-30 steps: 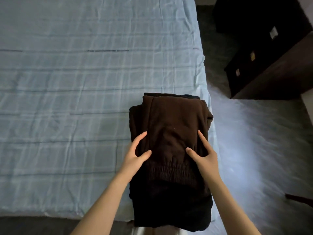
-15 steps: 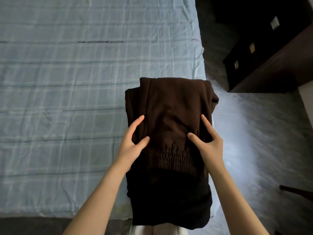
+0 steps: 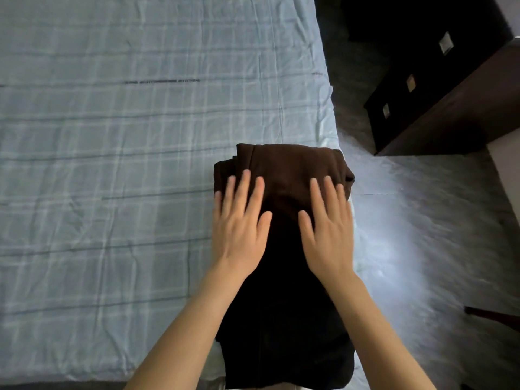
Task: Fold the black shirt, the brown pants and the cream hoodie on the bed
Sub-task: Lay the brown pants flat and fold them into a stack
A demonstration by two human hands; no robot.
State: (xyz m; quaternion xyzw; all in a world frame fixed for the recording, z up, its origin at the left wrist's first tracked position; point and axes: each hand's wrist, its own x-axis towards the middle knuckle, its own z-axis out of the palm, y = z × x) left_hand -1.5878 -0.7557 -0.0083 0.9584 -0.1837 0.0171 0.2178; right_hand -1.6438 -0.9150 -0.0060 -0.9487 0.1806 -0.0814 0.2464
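The brown pants (image 3: 284, 170) lie folded on top of a dark stack near the right edge of the bed (image 3: 126, 164). A darker black layer (image 3: 281, 333) shows below them toward me; whether it is the black shirt I cannot tell. My left hand (image 3: 239, 223) lies flat on the left half of the pants, fingers straight and spread. On the right half my right hand (image 3: 326, 223) presses flat in the same way. The cream hoodie is not in sight, apart from a pale strip (image 3: 219, 385) under the stack at the bottom edge.
A light blue checked sheet covers the bed, which stretches away to the left and far side. Right of the bed is grey floor (image 3: 422, 249) with a bright patch. A dark wooden dresser (image 3: 439, 94) stands at the far right.
Both hands have gone from pinching the pants with thumb and forefinger apart to lying flat on them, fingers forward. The stack sits slightly further up the bed.
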